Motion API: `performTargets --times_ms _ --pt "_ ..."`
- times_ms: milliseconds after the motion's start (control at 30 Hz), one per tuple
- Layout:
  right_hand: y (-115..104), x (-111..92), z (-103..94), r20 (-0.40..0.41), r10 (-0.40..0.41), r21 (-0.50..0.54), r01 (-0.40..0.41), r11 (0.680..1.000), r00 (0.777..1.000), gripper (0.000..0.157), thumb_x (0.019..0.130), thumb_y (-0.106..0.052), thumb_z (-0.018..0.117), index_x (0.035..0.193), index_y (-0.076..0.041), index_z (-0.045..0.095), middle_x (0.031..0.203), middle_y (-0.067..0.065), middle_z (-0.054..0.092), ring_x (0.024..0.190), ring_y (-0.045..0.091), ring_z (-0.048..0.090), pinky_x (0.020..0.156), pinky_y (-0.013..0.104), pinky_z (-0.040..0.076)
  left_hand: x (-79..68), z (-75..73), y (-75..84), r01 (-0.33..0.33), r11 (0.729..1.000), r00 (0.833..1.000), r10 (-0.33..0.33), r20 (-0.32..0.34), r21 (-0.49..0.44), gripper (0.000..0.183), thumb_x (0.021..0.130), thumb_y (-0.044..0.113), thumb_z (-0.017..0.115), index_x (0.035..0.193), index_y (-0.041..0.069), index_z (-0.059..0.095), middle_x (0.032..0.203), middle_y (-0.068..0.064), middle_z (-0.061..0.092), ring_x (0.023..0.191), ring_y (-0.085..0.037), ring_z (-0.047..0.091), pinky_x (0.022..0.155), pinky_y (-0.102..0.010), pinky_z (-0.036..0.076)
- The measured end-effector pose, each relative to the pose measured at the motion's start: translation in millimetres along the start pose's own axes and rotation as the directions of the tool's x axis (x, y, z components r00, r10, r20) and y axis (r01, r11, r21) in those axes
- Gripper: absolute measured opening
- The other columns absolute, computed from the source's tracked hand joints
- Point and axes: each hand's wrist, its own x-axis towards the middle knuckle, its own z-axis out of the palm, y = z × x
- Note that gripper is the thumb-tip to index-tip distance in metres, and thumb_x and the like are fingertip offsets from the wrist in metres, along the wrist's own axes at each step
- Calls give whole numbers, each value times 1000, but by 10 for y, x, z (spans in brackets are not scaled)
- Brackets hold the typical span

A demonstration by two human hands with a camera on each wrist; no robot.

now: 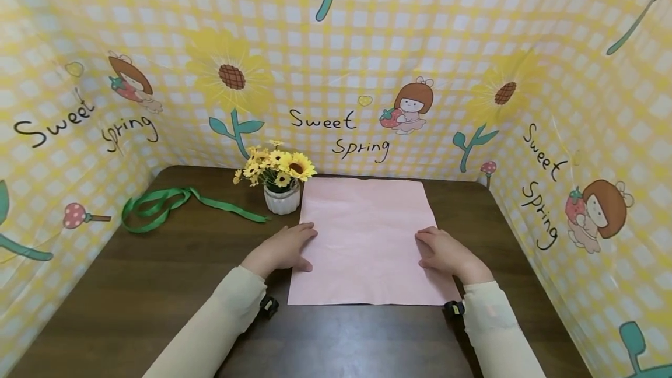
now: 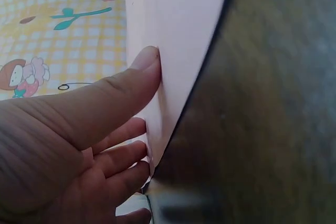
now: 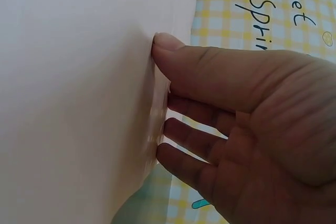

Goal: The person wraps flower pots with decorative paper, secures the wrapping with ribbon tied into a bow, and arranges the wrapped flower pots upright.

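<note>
A pink sheet of paper (image 1: pixel 367 238) lies flat on the dark wooden table. At its left edge, my left hand (image 1: pixel 283 248) touches the sheet with thumb and fingertips spread apart. My right hand (image 1: pixel 448 254) rests its fingertips on the opposite edge in much the same way. In the left wrist view, the thumb (image 2: pixel 144 69) and fingertips press on the paper (image 2: pixel 181 30). The right wrist view shows thumb and fingers of the right hand (image 3: pixel 252 114) against the sheet (image 3: pixel 79 77), with nothing gripped between them.
A white pot (image 1: pixel 282 199) of yellow artificial flowers (image 1: pixel 275 165) stands by the sheet's far left corner. Further left lies a loosely looped green ribbon (image 1: pixel 163 206). A yellow checked cloth (image 1: pixel 336 63) with printed figures surrounds the table (image 1: pixel 157 308) at the back and sides.
</note>
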Motion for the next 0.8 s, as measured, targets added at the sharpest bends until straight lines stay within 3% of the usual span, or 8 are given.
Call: performTargets --times_ms 267,500,633,700,733,800 --pt "153 -15 -4 -57 22 55 -19 998 998 58 85 -6 79 137 8 57 139 26 56 132 43 52 111 57 40 6 -26 31 15 1000 1000 -15 15 -5 81 85 33 85 152 8 48 165 -13 33 153 -32 30 124 -57 21" --pt "164 -16 -45 -56 39 39 -37 999 998 56 86 -7 79 134 12 57 138 30 55 131 47 51 111 58 39 27 -2 33 9 1000 1000 -9 -3 3 81 84 34 85 151 8 49 165 -13 34 153 -32 30 123 -56 23" --pt "169 -21 -44 -56 39 41 -37 998 998 56 86 -9 79 134 12 58 139 29 54 132 47 50 112 58 39 32 -17 16 10 1000 1000 -10 -12 -4 81 82 34 87 150 9 51 164 -11 36 152 -31 32 122 -52 29" --pt "168 -16 -31 -53 37 46 -35 998 998 56 87 -9 79 134 12 58 140 29 54 133 47 49 112 58 39 28 -30 -21 -7 999 998 5 -56 -32 76 82 30 87 147 6 54 159 -13 43 148 -32 37 119 -51 34" --pt "168 -15 -22 -52 41 51 -39 998 998 56 87 -10 79 135 11 58 141 29 53 133 47 49 112 58 38 35 -35 -47 -17 998 994 10 -111 -64 68 84 28 85 143 5 58 153 -13 50 143 -32 44 116 -50 38" --pt "164 -20 -6 -43 54 57 -51 997 998 56 88 -10 78 136 11 58 141 28 53 134 47 48 112 58 38 45 -70 -100 -30 987 968 -10 -252 -156 50 88 23 81 131 3 66 136 -15 62 128 -32 57 105 -50 47"
